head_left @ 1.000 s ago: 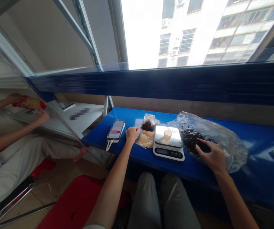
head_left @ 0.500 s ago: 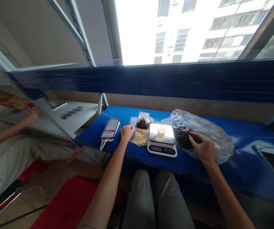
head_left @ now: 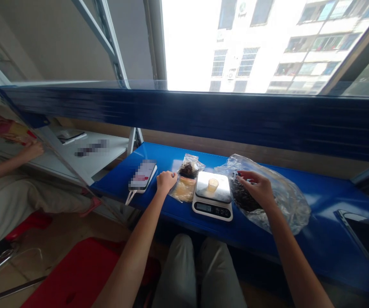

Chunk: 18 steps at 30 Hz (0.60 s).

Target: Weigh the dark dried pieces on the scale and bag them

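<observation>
A: How is the right hand (head_left: pixel 257 188)?
B: Its grip is narrow, over the dark flakes (head_left: pixel 244 199) in the big bag (head_left: pixel 290 209) (whether a flake is pinched, I cannot tell).
A: Which way does that bag lie?
B: Lengthwise on a slant, gathered end far left, rounded end near right, just beside the scale (head_left: pixel 212 198). The cup (head_left: pixel 212 185) stands on that; its contents are too small to tell.
A: The left hand (head_left: pixel 166 182)?
B: Curled into a loose fist beside two small bags: dark shreds in the far one (head_left: pixel 189 168), pale yellow stuff in the near one (head_left: pixel 184 189).
A: Edges?
B: The scale's display faces the front edge; blue surface (head_left: pixel 325 241) separates big bag from phone (head_left: pixel 366 233).
</observation>
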Motion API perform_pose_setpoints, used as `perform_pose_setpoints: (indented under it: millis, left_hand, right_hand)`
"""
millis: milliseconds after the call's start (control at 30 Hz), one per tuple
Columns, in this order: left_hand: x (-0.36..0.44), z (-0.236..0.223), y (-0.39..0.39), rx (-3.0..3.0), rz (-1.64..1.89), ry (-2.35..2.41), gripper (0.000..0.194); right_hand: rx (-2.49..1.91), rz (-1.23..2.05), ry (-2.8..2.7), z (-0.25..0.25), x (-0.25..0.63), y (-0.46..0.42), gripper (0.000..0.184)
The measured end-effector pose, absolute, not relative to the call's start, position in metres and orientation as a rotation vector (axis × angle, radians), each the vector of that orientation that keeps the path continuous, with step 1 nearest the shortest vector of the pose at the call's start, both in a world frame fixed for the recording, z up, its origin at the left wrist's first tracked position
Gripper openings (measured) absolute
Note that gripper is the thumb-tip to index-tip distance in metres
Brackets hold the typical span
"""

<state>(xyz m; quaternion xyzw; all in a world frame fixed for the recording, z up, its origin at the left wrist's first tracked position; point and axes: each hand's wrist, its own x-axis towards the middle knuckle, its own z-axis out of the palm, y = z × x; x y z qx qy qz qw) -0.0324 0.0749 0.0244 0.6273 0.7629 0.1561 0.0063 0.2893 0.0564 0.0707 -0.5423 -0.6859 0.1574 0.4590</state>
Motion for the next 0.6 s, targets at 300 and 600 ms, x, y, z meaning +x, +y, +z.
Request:
perform_pose_setpoints:
  millis: [300, 600]
  left_hand:
    - [-0.033, 0.023, 0.077, 1.934, 0.474, 2.411, 0.048]
    - [-0.033, 0.022, 0.077, 1.948, 0.497, 2.415, 0.049]
  right_hand:
    - [-1.091, 0.496, -1.827, 0.071, 0.237, 0.039, 0.021]
    - [-1.126, 0.495, -1.967, 0.079, 0.241, 0.044, 0.026]
